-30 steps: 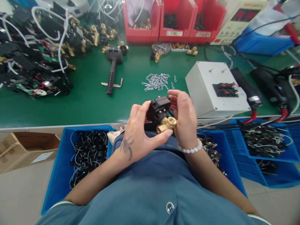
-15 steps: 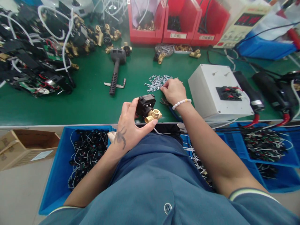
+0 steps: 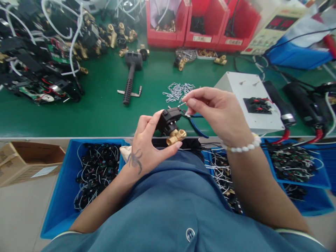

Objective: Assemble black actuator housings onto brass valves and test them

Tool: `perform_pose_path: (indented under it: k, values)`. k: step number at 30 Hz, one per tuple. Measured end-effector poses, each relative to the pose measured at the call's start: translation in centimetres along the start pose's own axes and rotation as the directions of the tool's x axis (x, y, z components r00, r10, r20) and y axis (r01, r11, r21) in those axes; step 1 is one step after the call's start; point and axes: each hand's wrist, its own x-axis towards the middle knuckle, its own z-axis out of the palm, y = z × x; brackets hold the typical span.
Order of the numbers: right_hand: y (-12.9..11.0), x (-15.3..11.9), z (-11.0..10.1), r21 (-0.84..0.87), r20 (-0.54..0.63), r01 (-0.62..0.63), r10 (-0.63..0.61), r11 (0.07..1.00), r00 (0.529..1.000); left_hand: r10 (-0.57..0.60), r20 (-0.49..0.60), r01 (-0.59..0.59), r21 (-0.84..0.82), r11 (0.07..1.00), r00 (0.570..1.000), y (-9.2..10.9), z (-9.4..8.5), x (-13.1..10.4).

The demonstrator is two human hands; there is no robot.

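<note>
My left hand (image 3: 148,147) is closed around a motorized valve, a black actuator housing (image 3: 169,119) with a brass valve body (image 3: 176,137) below it. The valve is tilted at the table's front edge, brass end toward me. Between thumb and fingertips, my right hand (image 3: 217,112) pinches a thin metal clip (image 3: 181,104), its tip close to the top of the black housing. Whether the clip touches the housing I cannot tell. Behind the hands lies a loose pile of wire hairpin clips (image 3: 176,91). Blue-handled pliers (image 3: 196,127) lie partly under my right hand.
A black mallet (image 3: 132,75) lies across a metal bar on the green table (image 3: 105,119). A grey box with switches (image 3: 252,101) stands at right. Red bins (image 3: 168,36) line the back. Wired valve assemblies (image 3: 42,70) crowd the left. Blue crates (image 3: 56,206) sit below the edge.
My right hand has left the clip pile with a clip and come back toward the valve. The left hand has lifted and shifted the valve slightly right.
</note>
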Motion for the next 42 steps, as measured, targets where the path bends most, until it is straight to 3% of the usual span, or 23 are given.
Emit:
perform_pose_path:
  k: [4, 7, 15, 27, 32, 36, 39, 42]
  values:
    - [-4.3, -3.0, -0.9, 0.013, -0.015, 0.087, -0.087, 0.996, 0.996, 0.056, -0.022, -0.056, -0.005, 0.998, 0.998, 1.3, -0.9, -0.2]
    - [-5.7, -4.1, -1.0, -0.044, -0.031, 0.122, -0.124, 0.992, 0.992, 0.049, -0.016, -0.049, -0.03, 0.998, 0.999, 2.5, -1.6, -0.3]
    - [-7.5, -5.0, -0.9, -0.341, 0.009, 0.283, -0.298, 0.896, 0.954, 0.112, 0.002, -0.112, 0.003, 0.994, 0.994, 3.8, -3.0, -0.1]
    - [-7.5, -5.0, -1.1, -0.428, 0.117, 0.379, -0.365, 0.821, 0.924, 0.127, 0.017, -0.127, 0.02, 0.992, 0.992, 3.9, -3.0, 0.0]
    - [-6.0, -4.8, -0.2, -0.316, 0.115, 0.341, -0.321, 0.885, 0.94, 0.108, 0.062, -0.109, 0.011, 0.994, 0.992, 3.0, -2.5, 0.2]
    - [-3.2, -4.2, 0.0, -0.243, 0.078, 0.224, -0.211, 0.944, 0.974, 0.065, 0.095, -0.061, -0.04, 0.997, 0.993, 1.7, -1.4, 0.4]
    - [0.5, -4.0, -0.2, -0.406, -0.007, 0.106, -0.119, 0.907, 0.993, 0.036, 0.069, -0.03, -0.076, 0.997, 0.997, 0.7, -0.7, 0.8]
    - [4.3, -4.5, 0.0, -0.671, 0.013, -0.022, 0.041, 0.741, 0.999, 0.012, 0.048, -0.009, -0.068, 0.998, 0.999, -0.3, 0.0, 1.2]
